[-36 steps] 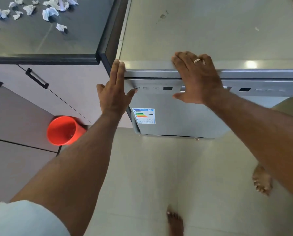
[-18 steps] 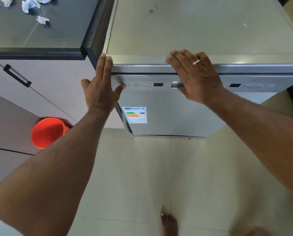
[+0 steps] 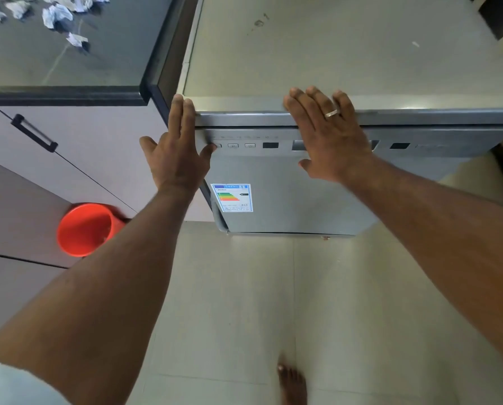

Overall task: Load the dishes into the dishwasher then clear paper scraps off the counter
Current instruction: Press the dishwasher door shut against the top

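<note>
A silver dishwasher [image 3: 288, 200] stands in front of me with its door closed; no dishes are visible. My left hand [image 3: 177, 150] lies flat with straight fingers against the door's top left corner, its thumb by the control buttons. My right hand [image 3: 326, 135], wearing a ring, presses flat on the upper door over the handle recess, fingertips at the top edge. Several crumpled white paper scraps [image 3: 57, 16] lie on the dark counter [image 3: 69, 62] at the upper left.
An orange bucket [image 3: 83, 229] sits on the floor by the pale cabinets [image 3: 78, 159] left of the dishwasher. The dishwasher's flat beige top [image 3: 346, 48] carries nothing. My bare foot [image 3: 291, 381] stands on the tiled floor below.
Both hands stay pressed flat on the closed door. Only the camera view has shifted slightly, and my second foot has left the picture.
</note>
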The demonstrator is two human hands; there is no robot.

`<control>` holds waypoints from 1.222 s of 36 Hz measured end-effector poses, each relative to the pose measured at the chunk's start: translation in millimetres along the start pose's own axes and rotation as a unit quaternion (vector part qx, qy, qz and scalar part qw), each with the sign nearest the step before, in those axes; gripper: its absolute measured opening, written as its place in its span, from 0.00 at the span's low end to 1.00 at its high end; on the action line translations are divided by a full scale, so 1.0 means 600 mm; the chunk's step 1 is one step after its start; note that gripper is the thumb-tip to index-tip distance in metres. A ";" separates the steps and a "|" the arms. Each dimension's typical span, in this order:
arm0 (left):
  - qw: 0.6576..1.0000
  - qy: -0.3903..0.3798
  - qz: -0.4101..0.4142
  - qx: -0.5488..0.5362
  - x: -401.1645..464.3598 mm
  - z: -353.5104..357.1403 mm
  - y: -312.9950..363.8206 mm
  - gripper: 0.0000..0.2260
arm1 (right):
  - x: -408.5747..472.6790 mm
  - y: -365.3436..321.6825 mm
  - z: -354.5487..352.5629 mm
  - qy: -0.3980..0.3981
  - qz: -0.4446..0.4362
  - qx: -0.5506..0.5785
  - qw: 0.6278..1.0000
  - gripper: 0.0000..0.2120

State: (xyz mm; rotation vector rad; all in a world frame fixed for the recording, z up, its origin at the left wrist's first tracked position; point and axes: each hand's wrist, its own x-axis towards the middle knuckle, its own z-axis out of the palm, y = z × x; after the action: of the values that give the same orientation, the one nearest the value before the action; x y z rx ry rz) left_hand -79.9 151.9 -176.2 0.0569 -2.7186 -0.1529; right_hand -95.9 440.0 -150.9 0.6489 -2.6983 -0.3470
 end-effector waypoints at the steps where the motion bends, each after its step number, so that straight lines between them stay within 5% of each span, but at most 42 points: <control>1: 1.000 0.000 0.001 -0.002 0.000 0.000 -0.001 0.40 | 0.000 -0.001 -0.001 -0.002 0.000 -0.003 1.000 0.60; 34: 0.997 -0.042 0.013 -0.061 -0.001 -0.018 -0.011 0.40 | -0.001 -0.012 -0.022 -0.058 0.016 -0.016 0.998 0.66; 44: 0.997 -0.027 0.022 -0.063 0.002 -0.022 -0.013 0.33 | 0.000 -0.016 -0.025 -0.069 0.022 -0.020 0.997 0.67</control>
State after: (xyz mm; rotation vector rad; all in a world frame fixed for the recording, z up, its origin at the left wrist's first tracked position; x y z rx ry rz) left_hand -75.6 142.6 -164.8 -0.0451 -2.7541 -0.3157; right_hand -86.4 429.6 -140.4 0.5723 -2.8234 -0.4494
